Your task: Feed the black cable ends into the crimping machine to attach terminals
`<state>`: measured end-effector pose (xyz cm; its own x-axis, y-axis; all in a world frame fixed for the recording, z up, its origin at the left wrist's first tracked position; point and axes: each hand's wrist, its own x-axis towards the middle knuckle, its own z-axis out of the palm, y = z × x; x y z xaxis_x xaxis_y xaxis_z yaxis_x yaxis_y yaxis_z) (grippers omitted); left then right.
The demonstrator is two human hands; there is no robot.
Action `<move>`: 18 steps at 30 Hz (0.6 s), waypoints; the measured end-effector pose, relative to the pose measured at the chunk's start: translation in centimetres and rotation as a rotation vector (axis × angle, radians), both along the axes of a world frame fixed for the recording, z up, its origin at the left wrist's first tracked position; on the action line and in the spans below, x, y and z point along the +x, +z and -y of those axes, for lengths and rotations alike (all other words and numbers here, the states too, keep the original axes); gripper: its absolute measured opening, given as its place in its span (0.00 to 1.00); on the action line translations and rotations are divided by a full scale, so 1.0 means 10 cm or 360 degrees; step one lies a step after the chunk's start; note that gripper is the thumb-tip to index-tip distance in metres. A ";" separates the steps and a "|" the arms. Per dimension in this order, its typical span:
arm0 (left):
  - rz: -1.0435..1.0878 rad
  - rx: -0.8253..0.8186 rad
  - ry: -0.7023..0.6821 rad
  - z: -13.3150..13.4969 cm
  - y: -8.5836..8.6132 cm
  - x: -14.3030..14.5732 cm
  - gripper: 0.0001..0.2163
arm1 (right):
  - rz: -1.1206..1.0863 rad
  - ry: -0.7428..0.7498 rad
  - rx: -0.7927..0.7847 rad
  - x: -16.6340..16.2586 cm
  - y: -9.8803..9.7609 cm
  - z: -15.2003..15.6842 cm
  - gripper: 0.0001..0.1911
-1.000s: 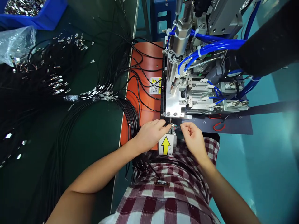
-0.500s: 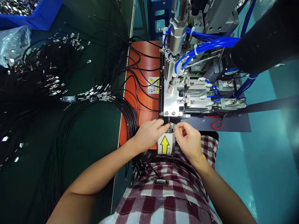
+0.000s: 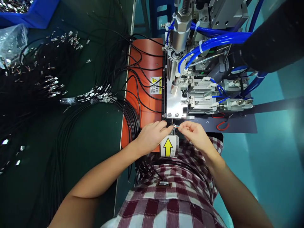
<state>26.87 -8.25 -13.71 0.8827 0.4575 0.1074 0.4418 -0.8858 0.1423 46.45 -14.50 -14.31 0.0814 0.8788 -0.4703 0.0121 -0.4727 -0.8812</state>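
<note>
My left hand (image 3: 153, 134) is closed at the front of the machine, thumb and index finger pressed on the end of a black cable that the fingers mostly cover. My right hand (image 3: 196, 134) pinches the thin coloured wires (image 3: 175, 126) that stick out of this cable end. The fingertips of both hands almost meet over a small metal fixture. Just below them is a white label with a yellow arrow (image 3: 168, 147). A bundle of black cables (image 3: 131, 117) hangs beside my left wrist.
The machine (image 3: 173, 63) with metal cylinders and blue air hoses (image 3: 220, 38) stands ahead. Black cables cross an orange sheet (image 3: 148, 50) into it. On the left table lie metal-tipped cables (image 3: 104, 95), a plastic bag (image 3: 13, 42) and a blue bin (image 3: 35, 15). Red-handled scissors (image 3: 222, 126) lie right.
My right hand has turned slightly and its fingers have drawn closer together at the wires. My left hand stays in place. The view has shifted a little.
</note>
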 end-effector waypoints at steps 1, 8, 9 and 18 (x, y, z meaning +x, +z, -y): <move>-0.0001 0.0000 -0.0002 0.00 0.00 0.00 0.14 | -0.0030 0.0000 -0.0021 0.01 0.01 -0.02 0.10; -0.0071 -0.0067 0.0028 -0.02 0.02 0.00 0.14 | 0.0090 -0.0060 0.0034 0.04 -0.07 0.04 0.10; -0.0072 -0.0071 0.0035 -0.02 0.02 0.01 0.14 | 0.0075 -0.0100 0.0035 0.03 -0.09 0.06 0.12; -0.0055 -0.0074 0.0033 -0.02 0.01 0.01 0.15 | -0.0120 -0.0301 0.0127 -0.12 -0.20 0.07 0.14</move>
<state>26.94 -8.07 -13.56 0.8757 0.4797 0.0552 0.4655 -0.8691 0.1676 45.21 -15.16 -16.29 0.2155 0.8860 -0.4105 -0.1373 -0.3887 -0.9111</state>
